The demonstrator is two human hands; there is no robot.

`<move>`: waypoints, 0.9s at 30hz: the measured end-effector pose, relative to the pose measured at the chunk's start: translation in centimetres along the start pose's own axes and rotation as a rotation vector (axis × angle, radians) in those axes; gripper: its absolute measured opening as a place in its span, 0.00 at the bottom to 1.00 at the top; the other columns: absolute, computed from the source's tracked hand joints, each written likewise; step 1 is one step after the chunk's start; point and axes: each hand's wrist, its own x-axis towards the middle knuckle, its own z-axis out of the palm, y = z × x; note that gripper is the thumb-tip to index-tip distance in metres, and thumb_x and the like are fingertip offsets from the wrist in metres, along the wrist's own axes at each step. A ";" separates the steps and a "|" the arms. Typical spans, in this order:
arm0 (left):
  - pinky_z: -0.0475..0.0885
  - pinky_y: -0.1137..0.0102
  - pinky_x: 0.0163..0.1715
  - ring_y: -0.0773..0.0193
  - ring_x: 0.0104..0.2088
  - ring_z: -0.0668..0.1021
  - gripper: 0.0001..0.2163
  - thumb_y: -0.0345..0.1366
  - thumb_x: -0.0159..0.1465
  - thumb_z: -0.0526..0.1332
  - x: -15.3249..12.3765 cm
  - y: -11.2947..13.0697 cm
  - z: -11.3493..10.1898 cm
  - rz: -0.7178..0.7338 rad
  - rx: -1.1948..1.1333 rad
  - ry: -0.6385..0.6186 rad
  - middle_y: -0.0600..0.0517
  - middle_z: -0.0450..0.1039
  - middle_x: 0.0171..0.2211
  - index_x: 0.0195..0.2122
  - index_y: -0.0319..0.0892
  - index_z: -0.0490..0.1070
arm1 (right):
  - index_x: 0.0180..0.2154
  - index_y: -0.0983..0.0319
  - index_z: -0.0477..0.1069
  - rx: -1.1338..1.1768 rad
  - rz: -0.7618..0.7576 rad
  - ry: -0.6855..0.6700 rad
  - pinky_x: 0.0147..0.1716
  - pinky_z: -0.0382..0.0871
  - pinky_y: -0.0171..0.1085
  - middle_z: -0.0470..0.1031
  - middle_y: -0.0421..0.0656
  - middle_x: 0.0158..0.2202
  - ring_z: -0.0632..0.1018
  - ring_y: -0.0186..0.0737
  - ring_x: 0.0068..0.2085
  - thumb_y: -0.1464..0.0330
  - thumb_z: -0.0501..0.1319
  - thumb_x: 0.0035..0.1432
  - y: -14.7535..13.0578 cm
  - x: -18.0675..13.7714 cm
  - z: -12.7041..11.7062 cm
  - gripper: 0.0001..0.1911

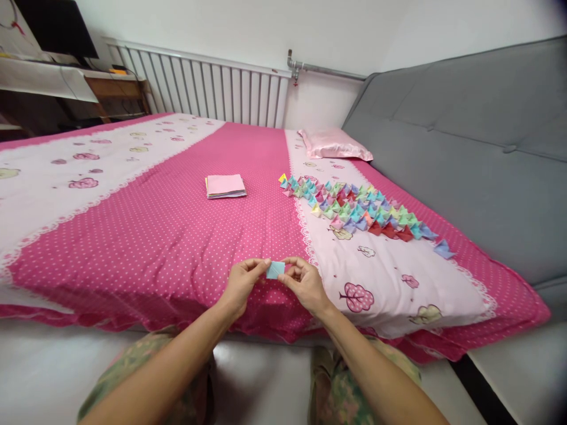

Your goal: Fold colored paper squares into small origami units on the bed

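Observation:
A small light-blue folded paper square (275, 270) is held up between my two hands, over the near edge of the bed. My left hand (246, 280) pinches its left side between thumb and fingers. On its right side, my right hand (305, 283) grips it the same way. Faint crease lines cross the paper's face. Beyond my hands, a stack of coloured paper sheets (225, 185) with pink on top lies on the bed. To the right stand rows of several small folded paper boats (354, 206) in many colours.
The bed (146, 230) has a pink dotted cover with pale printed bands. A pink pillow (335, 144) lies at the far right against a grey headboard (460, 112). Behind the bed are a white radiator (199, 82) and, at left, a desk with a monitor (57, 29).

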 end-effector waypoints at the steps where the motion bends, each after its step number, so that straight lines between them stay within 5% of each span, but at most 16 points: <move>1: 0.62 0.75 0.22 0.71 0.20 0.67 0.13 0.44 0.52 0.61 0.0 -0.1 0.0 0.007 0.009 0.000 0.54 0.67 0.20 0.23 0.37 0.70 | 0.37 0.64 0.65 0.009 0.011 0.011 0.18 0.57 0.27 0.64 0.33 0.18 0.64 0.26 0.18 0.68 0.62 0.45 0.0 0.0 0.0 0.14; 11: 0.61 0.76 0.19 0.72 0.18 0.67 0.08 0.38 0.51 0.60 -0.1 0.6 0.2 0.043 0.119 0.057 0.55 0.67 0.19 0.23 0.37 0.69 | 0.31 0.65 0.72 -0.012 0.067 -0.006 0.23 0.65 0.31 0.72 0.39 0.21 0.72 0.32 0.22 0.67 0.62 0.44 0.2 0.1 0.0 0.10; 27: 0.63 0.76 0.20 0.70 0.20 0.69 0.03 0.33 0.49 0.58 0.0 0.2 0.4 0.127 0.242 0.079 0.55 0.67 0.19 0.22 0.38 0.67 | 0.27 0.63 0.67 -0.038 0.089 0.023 0.25 0.70 0.34 0.73 0.40 0.21 0.77 0.37 0.25 0.66 0.61 0.46 0.9 -0.2 0.7 0.07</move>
